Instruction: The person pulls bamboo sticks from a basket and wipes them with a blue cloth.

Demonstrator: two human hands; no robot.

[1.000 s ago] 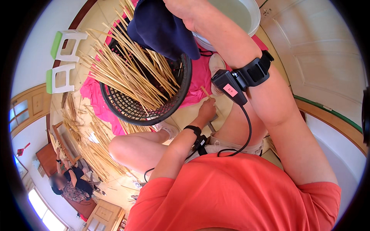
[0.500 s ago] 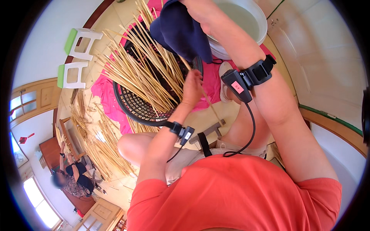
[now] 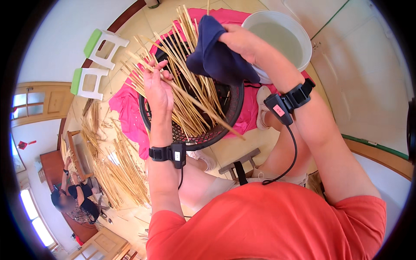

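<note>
My left hand [image 3: 159, 89] is over the left part of a black plastic mesh basket [image 3: 209, 140], its fingers closed around a long pale stalk [image 3: 216, 118]. That stalk slants from the far left down to the near right, across the basket. Many dry straw-coloured stalks [image 3: 187, 119] lie in the basket. At the basket's far right, my right hand [image 3: 240, 42] grips a bunched navy cloth [image 3: 219, 58]. One thin stalk end sticks up above the cloth; whether the cloth is wrapped around it is hidden.
A white bucket [image 3: 307, 56] of cloudy water stands behind my right forearm. Pink cloth [image 3: 123, 104] lies under the basket. Two white-and-green stools [image 3: 102, 82] stand left. More stalks [image 3: 119, 167] cover the floor, and another person [image 3: 80, 201] works at the far left.
My left hand has moved left and away from me, swinging its stalk over the basket. My right hand and the navy cloth have come lower in view. The whole view has shifted slightly.
</note>
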